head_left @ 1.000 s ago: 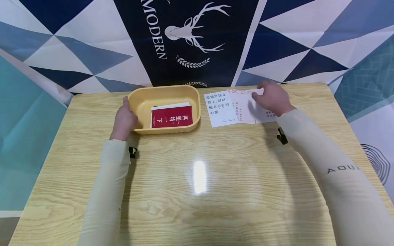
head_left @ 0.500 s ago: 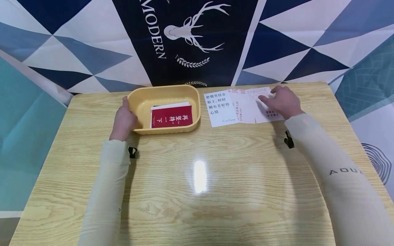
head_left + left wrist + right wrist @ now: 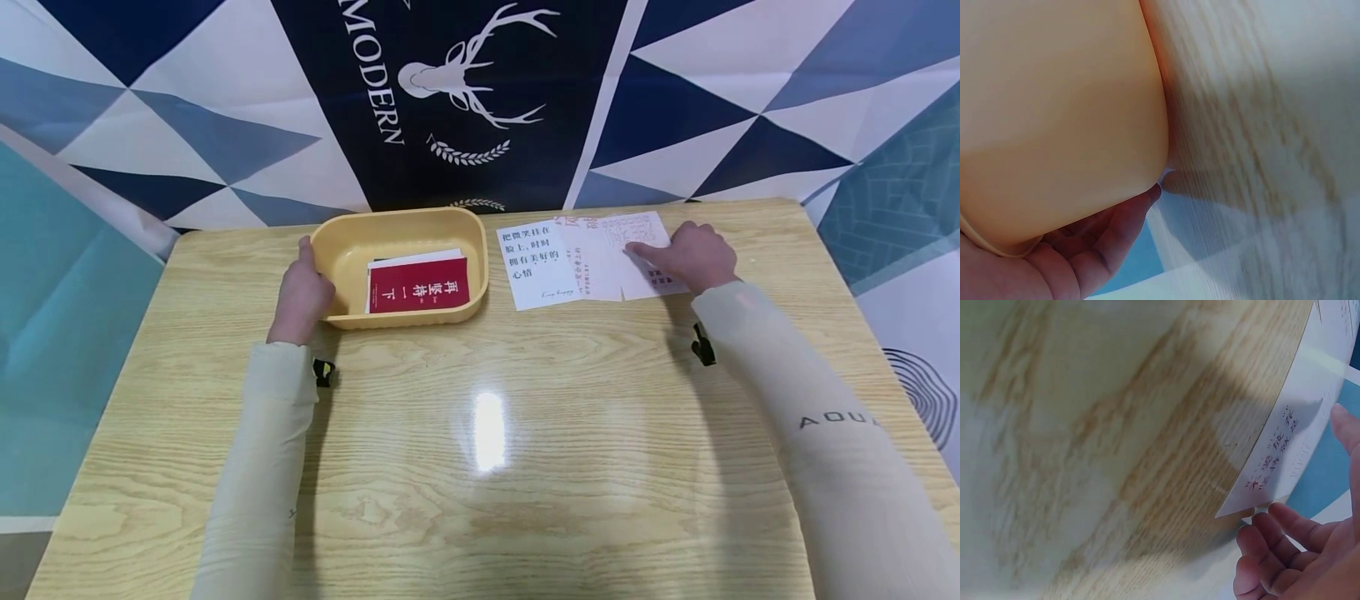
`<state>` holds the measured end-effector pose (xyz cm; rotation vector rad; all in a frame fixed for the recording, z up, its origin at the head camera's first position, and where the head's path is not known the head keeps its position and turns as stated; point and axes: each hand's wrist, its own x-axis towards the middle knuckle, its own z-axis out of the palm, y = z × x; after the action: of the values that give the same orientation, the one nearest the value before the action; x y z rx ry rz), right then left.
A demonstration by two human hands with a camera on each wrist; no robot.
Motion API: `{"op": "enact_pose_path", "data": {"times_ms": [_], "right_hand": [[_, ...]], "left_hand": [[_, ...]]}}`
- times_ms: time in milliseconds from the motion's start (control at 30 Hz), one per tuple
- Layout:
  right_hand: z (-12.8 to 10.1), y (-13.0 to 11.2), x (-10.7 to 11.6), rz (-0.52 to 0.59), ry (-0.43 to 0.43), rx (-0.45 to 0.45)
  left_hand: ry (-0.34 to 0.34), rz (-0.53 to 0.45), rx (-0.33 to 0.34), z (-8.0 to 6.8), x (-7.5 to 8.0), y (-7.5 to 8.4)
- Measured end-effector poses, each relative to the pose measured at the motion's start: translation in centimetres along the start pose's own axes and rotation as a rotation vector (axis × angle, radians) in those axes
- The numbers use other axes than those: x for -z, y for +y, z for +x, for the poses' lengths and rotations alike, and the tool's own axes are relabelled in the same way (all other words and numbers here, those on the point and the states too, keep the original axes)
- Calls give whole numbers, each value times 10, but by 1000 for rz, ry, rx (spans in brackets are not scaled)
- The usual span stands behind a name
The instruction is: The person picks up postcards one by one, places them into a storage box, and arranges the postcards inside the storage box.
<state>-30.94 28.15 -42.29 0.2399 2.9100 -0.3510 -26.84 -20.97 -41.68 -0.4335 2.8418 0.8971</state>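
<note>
The left hand [image 3: 302, 292] holds the side of the yellow tub [image 3: 352, 237], fingers curled on it. A red card [image 3: 417, 293] lies inside. The right hand [image 3: 693, 257] rests flat, fingers straight, on the white cards [image 3: 592, 258] on the surface [image 3: 487, 433]. The cloth [image 3: 375, 92] reads "MODERN".

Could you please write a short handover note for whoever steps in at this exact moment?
Left hand holds the left wall of the yellow tub. Right hand rests on the rightmost card, one finger out, no grip yet. Done: a red card lies in the tub on a white one. Left: three overlapping cards on the table beside the tub.
</note>
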Motion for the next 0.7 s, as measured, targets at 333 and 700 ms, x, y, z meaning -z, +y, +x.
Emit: {"op": "enact_pose_path", "data": {"times_ms": [333,700], "right_hand": [[1,-2,-2,0,-8,-45],[5,-7,-3,28,-53,-100]], "left_hand": [[-1,-7,4,0,0,0],[-15,-20,23,0,1,2]]}}
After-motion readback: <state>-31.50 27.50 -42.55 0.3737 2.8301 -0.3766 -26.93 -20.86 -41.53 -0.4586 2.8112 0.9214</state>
